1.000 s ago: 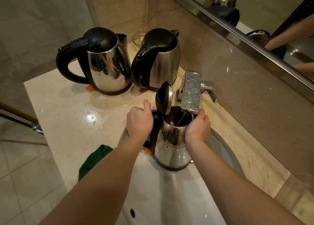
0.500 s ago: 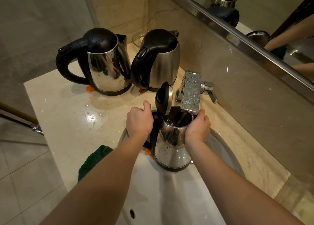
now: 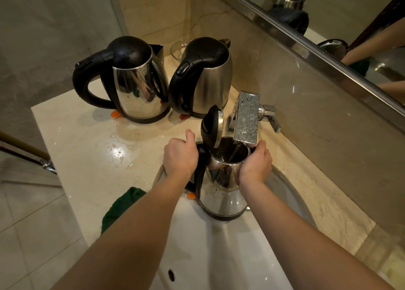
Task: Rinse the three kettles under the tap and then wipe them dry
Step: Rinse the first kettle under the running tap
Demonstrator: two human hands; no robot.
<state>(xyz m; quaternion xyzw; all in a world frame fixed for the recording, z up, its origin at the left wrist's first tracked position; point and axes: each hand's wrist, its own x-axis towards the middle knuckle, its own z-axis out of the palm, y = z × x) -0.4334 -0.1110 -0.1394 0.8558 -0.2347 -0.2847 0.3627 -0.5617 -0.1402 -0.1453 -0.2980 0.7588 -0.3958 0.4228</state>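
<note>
Right, L fingers (image 3: 190, 137) clenched round the handle of the open-lid kettle (image 3: 221, 200), R fingers (image 3: 262, 145) gripping its steel side nr the rim. It's over the sink (image 3: 219, 257), mouth under the tap (image 3: 246, 119); maybe a thin stream going in. Left kettle (image 3: 135, 88) & middle kettle (image 3: 208, 81) stand on the bench (image 3: 87, 147).

- open-lid kettle (image 3: 221, 193): steel, upright, wet, mouth right under tap (image 3: 246, 116)
- left kettle (image 3: 135, 81), middle kettle (image 3: 208, 79): lids shut, upright on counter (image 3: 87, 158)
- green cloth (image 3: 119, 206): counter's front edge
</note>
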